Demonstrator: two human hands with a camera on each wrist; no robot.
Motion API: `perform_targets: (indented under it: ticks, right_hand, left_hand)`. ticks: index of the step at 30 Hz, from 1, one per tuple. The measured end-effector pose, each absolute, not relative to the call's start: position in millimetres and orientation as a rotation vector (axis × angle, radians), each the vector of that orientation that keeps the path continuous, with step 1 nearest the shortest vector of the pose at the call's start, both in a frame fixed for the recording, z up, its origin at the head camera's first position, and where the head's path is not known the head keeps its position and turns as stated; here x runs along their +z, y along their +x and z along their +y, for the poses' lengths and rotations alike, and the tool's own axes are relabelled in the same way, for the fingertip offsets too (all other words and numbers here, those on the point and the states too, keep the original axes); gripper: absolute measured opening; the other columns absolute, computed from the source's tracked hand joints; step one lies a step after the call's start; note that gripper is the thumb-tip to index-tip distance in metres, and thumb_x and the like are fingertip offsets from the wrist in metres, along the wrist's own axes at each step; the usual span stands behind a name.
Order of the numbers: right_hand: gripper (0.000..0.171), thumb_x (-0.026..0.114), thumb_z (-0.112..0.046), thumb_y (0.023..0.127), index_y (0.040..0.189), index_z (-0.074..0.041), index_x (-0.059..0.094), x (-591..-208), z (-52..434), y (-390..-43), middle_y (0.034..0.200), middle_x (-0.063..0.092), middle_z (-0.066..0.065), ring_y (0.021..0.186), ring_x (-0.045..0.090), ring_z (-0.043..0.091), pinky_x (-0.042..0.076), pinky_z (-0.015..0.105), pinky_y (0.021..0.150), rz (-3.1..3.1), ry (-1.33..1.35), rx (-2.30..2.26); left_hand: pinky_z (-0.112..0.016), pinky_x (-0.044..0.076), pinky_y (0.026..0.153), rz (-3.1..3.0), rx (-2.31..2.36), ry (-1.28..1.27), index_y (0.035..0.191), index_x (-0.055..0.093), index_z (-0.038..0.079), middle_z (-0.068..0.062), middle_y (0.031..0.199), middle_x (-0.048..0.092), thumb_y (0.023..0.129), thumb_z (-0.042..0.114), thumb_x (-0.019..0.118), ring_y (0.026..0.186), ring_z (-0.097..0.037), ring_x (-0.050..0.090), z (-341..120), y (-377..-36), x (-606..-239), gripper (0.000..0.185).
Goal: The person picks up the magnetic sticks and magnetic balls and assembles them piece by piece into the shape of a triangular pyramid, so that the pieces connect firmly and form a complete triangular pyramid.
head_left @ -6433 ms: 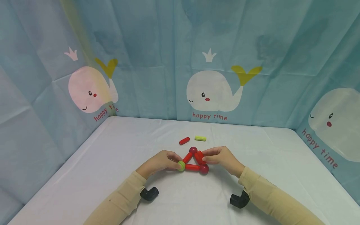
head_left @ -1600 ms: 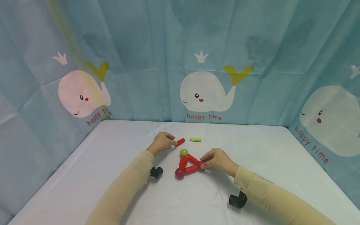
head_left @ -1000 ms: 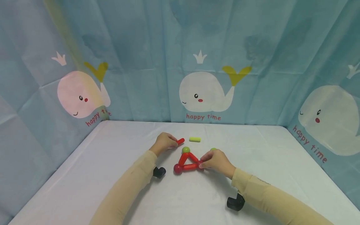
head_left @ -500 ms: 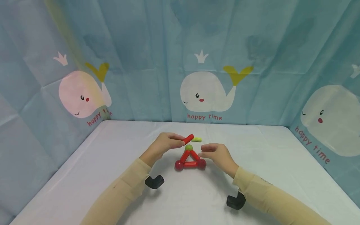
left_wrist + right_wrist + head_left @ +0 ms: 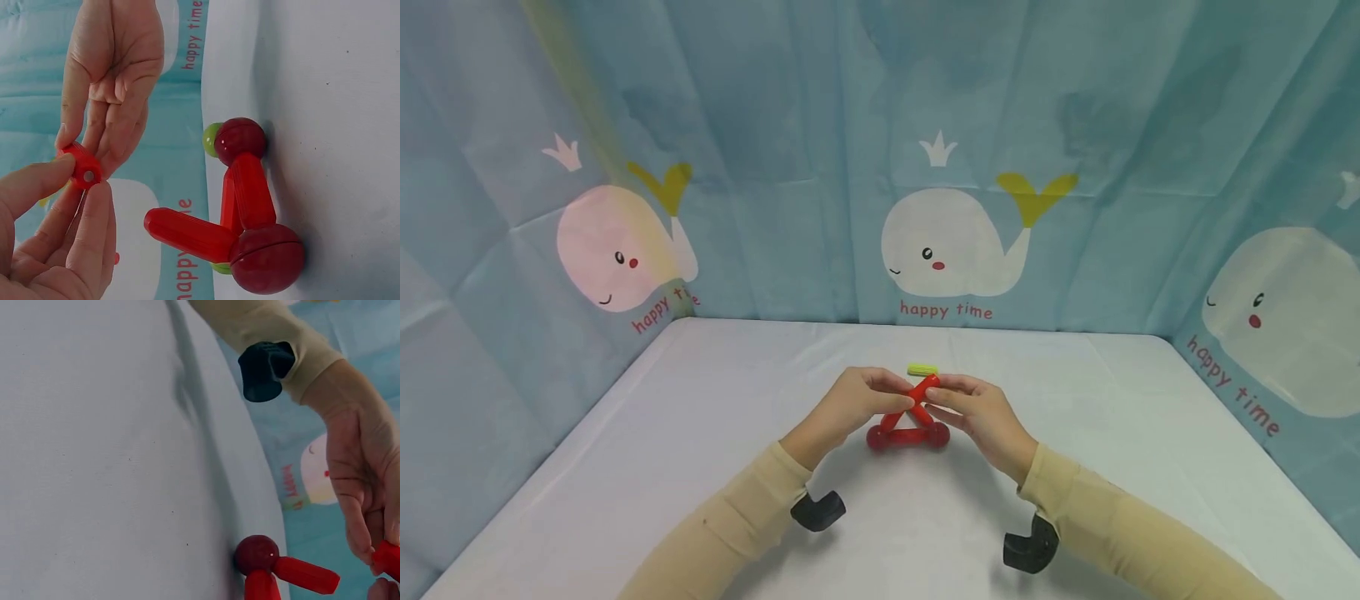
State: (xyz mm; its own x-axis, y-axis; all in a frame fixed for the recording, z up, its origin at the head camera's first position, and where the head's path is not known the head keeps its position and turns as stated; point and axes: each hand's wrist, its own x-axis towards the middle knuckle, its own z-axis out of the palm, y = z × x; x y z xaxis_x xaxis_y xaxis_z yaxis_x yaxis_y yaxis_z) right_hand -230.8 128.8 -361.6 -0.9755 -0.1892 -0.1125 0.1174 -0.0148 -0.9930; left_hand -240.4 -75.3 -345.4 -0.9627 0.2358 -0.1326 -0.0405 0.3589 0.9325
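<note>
Above a ball-and-rod triangle, my left hand (image 5: 861, 404) and right hand (image 5: 985, 417) both pinch one short red magnetic rod (image 5: 927, 386). The left wrist view shows a silvery dot on the end of this held rod (image 5: 89, 175), between the left thumb and fingers. On the table, red rods (image 5: 908, 437) join a dark red ball (image 5: 877, 437) at the left to another dark red ball (image 5: 937, 435) at the right. From the nearer ball (image 5: 267, 259) a red rod (image 5: 187, 234) slants up, free-ended. Green balls (image 5: 212, 139) are partly hidden behind.
A yellow-green rod (image 5: 922, 369) lies on the white-covered table (image 5: 1120, 467) behind the hands. Black mounts (image 5: 818, 510) sit at both wrists. A blue curtain with whale prints (image 5: 962, 242) stands along the back and sides.
My left hand has lifted the red rod off the table and carried it right, over the triangle. My right hand has left the dark red ball and now pinches the rod too.
</note>
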Motion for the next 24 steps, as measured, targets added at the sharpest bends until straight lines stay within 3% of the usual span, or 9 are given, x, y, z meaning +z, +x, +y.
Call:
perform_targets:
  ticks: [8, 15, 24]
  right_hand:
    - [0.047, 0.072, -0.028, 0.092, 0.130, -0.002, 0.060, -360.1, 149.4, -239.7, 0.121, 0.070, 0.011, 0.104, 0.073, 0.018, 0.054, 0.033, 0.096, 2.255, -0.093, -1.980]
    - [0.044, 0.071, -0.029, 0.092, 0.129, -0.007, 0.065, -370.4, 154.5, -251.2, 0.122, 0.070, 0.012, 0.104, 0.070, 0.017, 0.053, 0.043, 0.100, 2.371, -0.161, -1.764]
    - [0.035, 0.072, -0.024, 0.090, 0.120, -0.006, 0.071, -377.7, 143.1, -257.0, 0.114, 0.074, 0.009, 0.101, 0.070, 0.018, 0.054, 0.041, 0.097, 2.458, -0.244, -1.654]
  left_hand:
    - [-0.052, 0.046, 0.104, 2.493, 1.578, 0.120, 0.115, 0.072, 0.016, 0.001, 0.113, 0.072, 0.089, 0.028, 0.072, 0.110, -0.020, 0.062, -103.1, -245.8, -355.6, 0.029]
    - [-0.045, 0.051, 0.096, 2.508, 1.338, 0.089, 0.115, 0.071, 0.011, -0.002, 0.110, 0.072, 0.085, 0.022, 0.076, 0.101, -0.017, 0.064, -128.6, -258.0, -376.7, 0.032]
    - [-0.036, 0.055, 0.084, 2.432, 1.265, 0.079, 0.108, 0.072, 0.015, 0.000, 0.105, 0.071, 0.081, 0.024, 0.081, 0.087, -0.016, 0.065, -125.1, -256.1, -389.2, 0.030]
